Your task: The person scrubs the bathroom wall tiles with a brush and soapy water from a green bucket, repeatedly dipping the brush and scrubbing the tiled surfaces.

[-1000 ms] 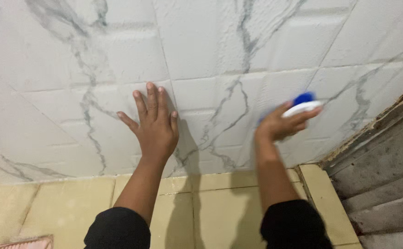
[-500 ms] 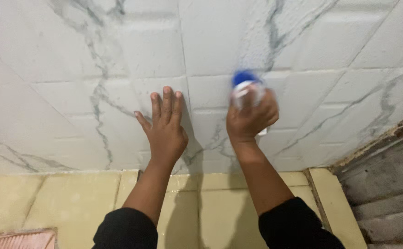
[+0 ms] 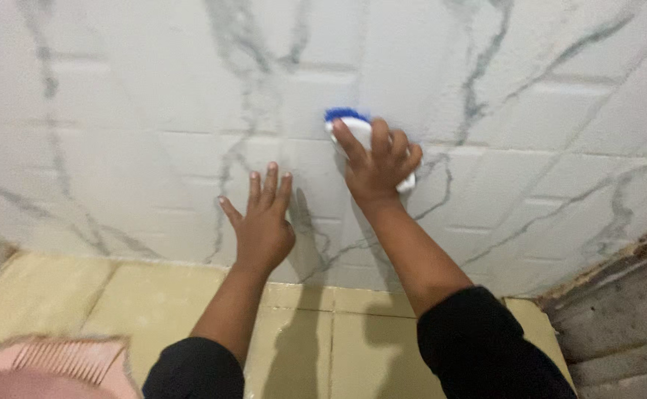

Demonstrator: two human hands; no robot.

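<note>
Marble-look wall tiles (image 3: 116, 148), white with grey veins and a smooth gloss, above matte yellow floor tiles (image 3: 57, 295). Far left, low: pink ribbed plastic item (image 3: 65, 362), only partly in view, contents not visible. Left hand (image 3: 262, 222): flat and open, fingers spread, palm pressed to the wall, holding nothing. Right hand (image 3: 377, 164): fingers curled over a scrub brush (image 3: 353, 127), white oval body with blue bristle edge, held against the wall just above and right of the left hand. Far right: rough grey concrete edge (image 3: 619, 318).
</note>
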